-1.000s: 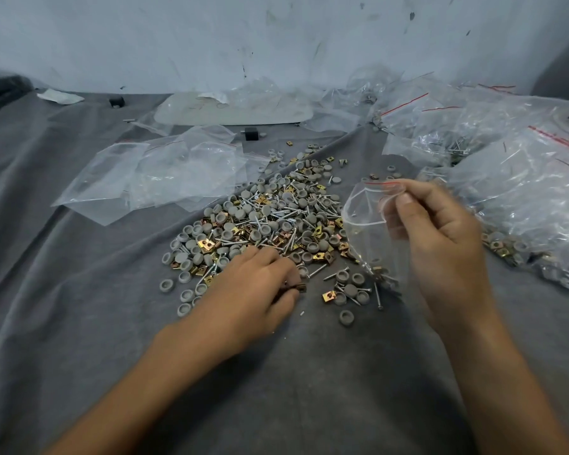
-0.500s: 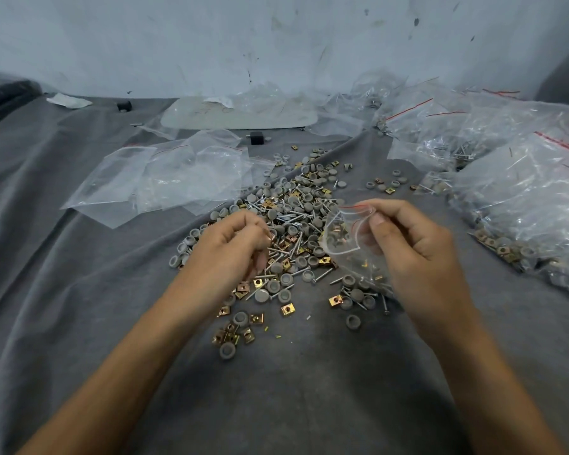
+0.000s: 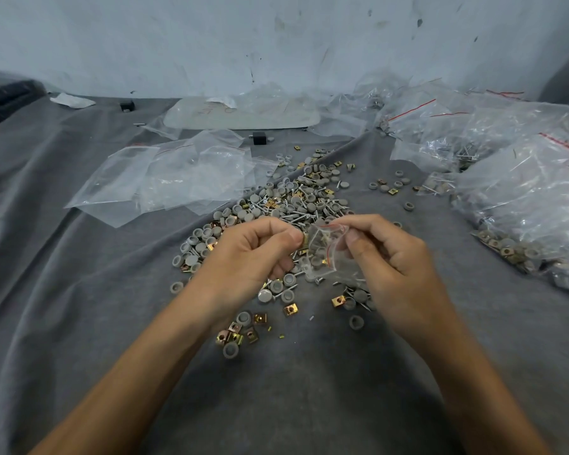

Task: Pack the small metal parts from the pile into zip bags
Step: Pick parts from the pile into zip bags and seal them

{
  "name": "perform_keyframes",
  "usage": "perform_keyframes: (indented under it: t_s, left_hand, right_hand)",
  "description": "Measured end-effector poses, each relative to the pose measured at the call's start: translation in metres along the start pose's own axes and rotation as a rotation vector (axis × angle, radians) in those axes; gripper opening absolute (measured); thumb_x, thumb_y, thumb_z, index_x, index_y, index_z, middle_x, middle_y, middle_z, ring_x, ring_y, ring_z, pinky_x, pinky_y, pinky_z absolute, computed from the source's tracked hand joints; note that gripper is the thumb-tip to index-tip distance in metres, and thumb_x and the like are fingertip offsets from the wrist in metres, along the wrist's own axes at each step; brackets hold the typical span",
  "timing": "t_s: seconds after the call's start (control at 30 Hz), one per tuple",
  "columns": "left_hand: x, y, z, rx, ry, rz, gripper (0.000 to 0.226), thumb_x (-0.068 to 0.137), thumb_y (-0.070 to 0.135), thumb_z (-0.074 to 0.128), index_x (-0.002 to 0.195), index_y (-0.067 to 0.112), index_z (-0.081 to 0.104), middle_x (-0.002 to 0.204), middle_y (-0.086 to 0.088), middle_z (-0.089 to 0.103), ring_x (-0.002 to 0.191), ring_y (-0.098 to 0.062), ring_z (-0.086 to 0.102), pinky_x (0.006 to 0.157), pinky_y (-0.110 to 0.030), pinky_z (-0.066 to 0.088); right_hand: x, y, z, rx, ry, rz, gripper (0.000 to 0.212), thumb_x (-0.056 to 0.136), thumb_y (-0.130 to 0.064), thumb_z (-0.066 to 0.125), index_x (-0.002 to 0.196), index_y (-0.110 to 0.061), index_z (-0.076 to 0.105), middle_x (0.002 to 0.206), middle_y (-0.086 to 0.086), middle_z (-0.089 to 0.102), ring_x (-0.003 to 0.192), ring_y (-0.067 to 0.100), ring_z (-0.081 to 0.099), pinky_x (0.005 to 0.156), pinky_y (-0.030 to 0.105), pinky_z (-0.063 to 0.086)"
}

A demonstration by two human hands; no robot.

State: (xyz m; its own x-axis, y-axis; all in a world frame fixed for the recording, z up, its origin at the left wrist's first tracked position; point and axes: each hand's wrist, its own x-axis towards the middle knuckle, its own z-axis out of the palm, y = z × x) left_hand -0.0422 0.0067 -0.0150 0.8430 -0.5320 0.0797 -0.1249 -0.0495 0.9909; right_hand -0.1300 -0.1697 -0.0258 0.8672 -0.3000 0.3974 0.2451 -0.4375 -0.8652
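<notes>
**Step in hand:** loading a pinch of parts into the zip bag (image 3: 326, 249).

**State of hands**
- Left hand (image 3: 253, 254): fingers curled, thumb and forefinger pinched on a few parts (image 3: 304, 240), a brass clip just visible at the fingertips, right at the bag mouth.
- Right hand (image 3: 393, 267): thumb and forefinger pinching the red-striped rim, remaining fingers curled behind the bag.
- Zip bag: held just above the near edge of the pile (image 3: 293, 205) on the cloth-covered tabletop (image 3: 79, 307), a few parts already inside.

**Procedure**
1. Keep the rim pulled apart and the mouth wide.
2. Carry the pinched parts past the rim; release only inside.
3. Hold the bag bottom lowest to prevent spill-back.
4. Watch for nail points, likely to snag or pierce the thin film.
5. Avoid overfilling: probable trouble closing the zip strip.

**Nearby:** empty bags (image 3: 178, 182) left of the pile, filled bags (image 3: 523, 198) at right.

**Change from earlier frames**
- Half a second earlier: left hand above the pile and apart from the bag; now at its mouth.
- One second earlier: left hand low on the pile's near edge, gathering; bag upright and further right, now tilted toward the left hand.
</notes>
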Motion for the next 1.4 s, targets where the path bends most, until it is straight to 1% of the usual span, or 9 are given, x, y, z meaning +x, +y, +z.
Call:
perform_keyframes:
  t_s: [0.17, 0.33, 0.57, 0.73, 0.87, 1.0, 1.2, 1.3, 1.4]
  left_hand:
    - [-0.001, 0.001, 0.003, 0.076, -0.011, 0.072, 0.012, 0.093, 0.019, 0.067, 0.086, 0.017, 0.076, 0.058, 0.005, 0.064, 0.054, -0.002, 0.055, 0.054, -0.012, 0.043]
    - [-0.002, -0.002, 0.001, 0.162, -0.013, 0.117, 0.011, 0.091, 0.029, 0.07, 0.09, 0.024, 0.08, 0.061, -0.002, 0.067, 0.056, -0.009, 0.054, 0.055, -0.023, 0.044]
    - [-0.001, -0.004, -0.002, 0.189, -0.009, 0.117, 0.014, 0.094, 0.029, 0.068, 0.1, 0.027, 0.081, 0.068, -0.01, 0.068, 0.059, -0.013, 0.052, 0.055, -0.022, 0.042]
    - [0.0, -0.006, -0.003, 0.22, -0.045, 0.115, 0.02, 0.098, 0.024, 0.063, 0.113, 0.029, 0.076, 0.065, 0.01, 0.067, 0.062, -0.003, 0.056, 0.056, -0.014, 0.042]
    - [0.0, -0.006, -0.004, 0.253, -0.065, 0.146, 0.022, 0.1, 0.024, 0.061, 0.117, 0.03, 0.073, 0.066, 0.009, 0.065, 0.064, -0.004, 0.059, 0.059, -0.018, 0.045]
    - [-0.002, -0.003, -0.004, 0.28, -0.091, 0.178, 0.022, 0.099, 0.029, 0.062, 0.12, 0.035, 0.068, 0.071, 0.009, 0.067, 0.078, -0.023, 0.069, 0.072, -0.04, 0.055]
    - [-0.002, 0.0, -0.008, 0.245, -0.062, 0.189, 0.008, 0.097, 0.023, 0.065, 0.102, 0.029, 0.069, 0.079, 0.0, 0.072, 0.081, -0.03, 0.067, 0.072, -0.041, 0.054]
    - [-0.001, -0.004, -0.017, 0.52, -0.075, 0.19, 0.007, 0.093, 0.026, 0.07, 0.091, 0.031, 0.067, 0.076, 0.007, 0.067, 0.07, -0.011, 0.062, 0.068, -0.037, 0.052]
    - [-0.006, -0.003, -0.018, 0.856, -0.244, 0.12, 0.005, 0.091, 0.032, 0.071, 0.091, 0.037, 0.068, 0.08, 0.019, 0.06, 0.073, 0.005, 0.055, 0.068, -0.026, 0.041]
  right_hand:
    - [0.0, 0.001, -0.001, -0.01, -0.011, 0.008, 0.03, 0.104, -0.011, 0.055, 0.108, -0.035, 0.072, 0.088, -0.011, 0.07, 0.074, 0.037, 0.063, 0.071, 0.053, 0.053]
    - [0.001, 0.002, -0.001, -0.024, -0.019, 0.004, 0.029, 0.104, -0.011, 0.054, 0.11, -0.033, 0.072, 0.089, -0.01, 0.07, 0.075, 0.034, 0.064, 0.071, 0.055, 0.052]
    - [0.001, 0.003, -0.001, -0.018, -0.01, 0.005, 0.031, 0.104, -0.011, 0.054, 0.107, -0.038, 0.071, 0.089, -0.01, 0.07, 0.075, 0.036, 0.064, 0.07, 0.054, 0.052]
    - [0.001, 0.004, -0.001, -0.022, -0.007, -0.003, 0.032, 0.104, -0.012, 0.055, 0.107, -0.04, 0.071, 0.089, -0.01, 0.07, 0.076, 0.026, 0.066, 0.072, 0.049, 0.054]
    - [0.001, 0.003, -0.001, -0.025, -0.008, -0.002, 0.032, 0.104, -0.013, 0.055, 0.107, -0.041, 0.071, 0.089, -0.01, 0.071, 0.076, 0.027, 0.066, 0.072, 0.048, 0.053]
    - [0.001, 0.002, -0.002, -0.022, -0.019, -0.005, 0.031, 0.104, -0.013, 0.055, 0.108, -0.039, 0.071, 0.088, -0.009, 0.07, 0.077, 0.026, 0.065, 0.072, 0.048, 0.052]
    - [0.001, 0.0, -0.003, 0.001, 0.016, 0.016, 0.027, 0.104, -0.013, 0.055, 0.107, -0.033, 0.073, 0.088, -0.011, 0.071, 0.077, 0.018, 0.066, 0.074, 0.041, 0.054]
    - [0.002, -0.001, -0.004, 0.017, 0.042, 0.023, 0.026, 0.104, -0.012, 0.055, 0.109, -0.029, 0.074, 0.087, -0.011, 0.072, 0.083, 0.01, 0.067, 0.08, 0.038, 0.056]
    - [0.002, -0.002, -0.004, 0.019, 0.051, 0.029, 0.026, 0.104, -0.012, 0.054, 0.109, -0.027, 0.074, 0.086, -0.011, 0.072, 0.082, 0.007, 0.066, 0.08, 0.037, 0.056]
